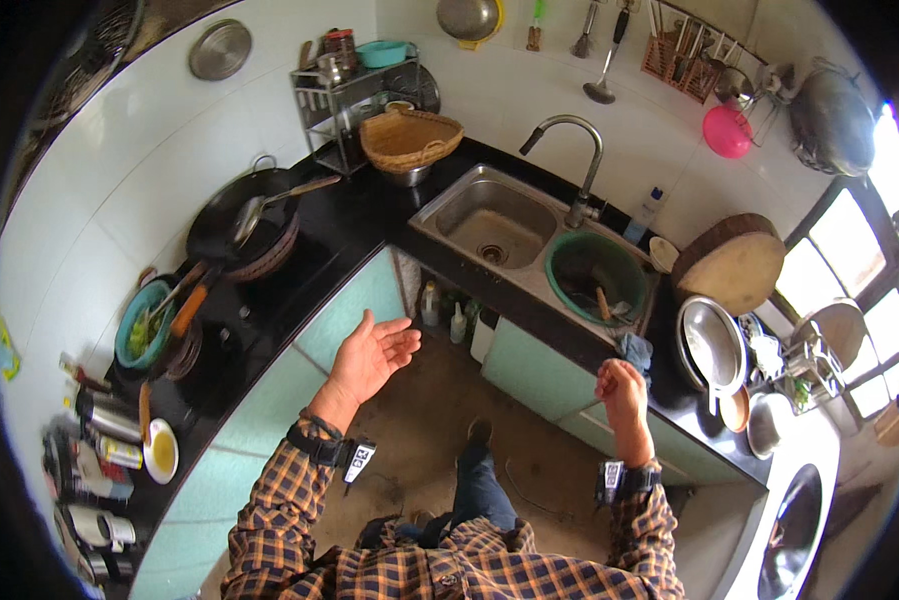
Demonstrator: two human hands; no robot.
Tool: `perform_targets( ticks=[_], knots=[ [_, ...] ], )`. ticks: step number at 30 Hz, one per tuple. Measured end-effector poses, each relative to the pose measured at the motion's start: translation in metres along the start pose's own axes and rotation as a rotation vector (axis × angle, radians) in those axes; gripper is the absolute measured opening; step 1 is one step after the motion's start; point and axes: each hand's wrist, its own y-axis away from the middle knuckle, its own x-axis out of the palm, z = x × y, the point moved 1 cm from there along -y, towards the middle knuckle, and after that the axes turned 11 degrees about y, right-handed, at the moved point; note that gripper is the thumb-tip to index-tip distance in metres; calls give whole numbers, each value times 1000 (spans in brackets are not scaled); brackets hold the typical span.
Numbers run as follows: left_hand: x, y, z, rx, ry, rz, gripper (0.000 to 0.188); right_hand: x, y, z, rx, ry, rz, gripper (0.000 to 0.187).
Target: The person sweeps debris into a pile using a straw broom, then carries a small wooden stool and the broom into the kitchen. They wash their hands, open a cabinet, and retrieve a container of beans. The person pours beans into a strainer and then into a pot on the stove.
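Note:
My left hand [374, 355] is raised in front of the stove-side cabinets, palm turned up and fingers apart, with nothing in it. My right hand [624, 395] hangs by the edge of the sink counter with its fingers curled in; no object shows in them. Just beyond it a blue-grey cloth [634, 351] lies at the counter edge; whether the hand touches it I cannot tell. Behind it, a green basin [551, 268] stands on the right side of the steel sink [431, 214], with a wooden-handled thing inside. The curved faucet [597, 150] rises behind.
On the left counter are a black wok [212, 222] with a metal spatula, a teal basket [129, 350] of greens, and a plate [173, 455] with yellow liquid. A woven basket [409, 140] sits in the corner. A round chopping board [734, 270] and metal bowls [711, 345] line the right counter.

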Motion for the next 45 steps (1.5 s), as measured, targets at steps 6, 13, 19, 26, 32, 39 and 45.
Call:
perform_targets(
  ticks=[6, 13, 19, 26, 32, 39, 45],
  knots=[
    [33, -176, -16, -66, 48, 6, 62, 3, -217, 34, -61, 92, -186, 21],
    [40, -336, -65, -104, -38, -147, 66, -2, -420, 63, 4, 207, -335, 25],
    [5, -454, -145, 137, 56, -538, 91, -10, -487, 46, 64, 320, -376, 34],
    [-76, -481, -225, 217, 2, -623, 35, -33, -496, 33, 26, 455, -482, 39],
    [-128, -446, -281, 444, -113, -696, 67, -37, -505, 26, -77, 626, -560, 49],
    [-87, -432, -173, -59, -88, -685, 46, -17, -519, 33, -219, 985, -673, 41],
    [30, -533, -72, -342, -117, -269, 46, -13, -510, 37, -253, 1069, -678, 32]
  ],
)
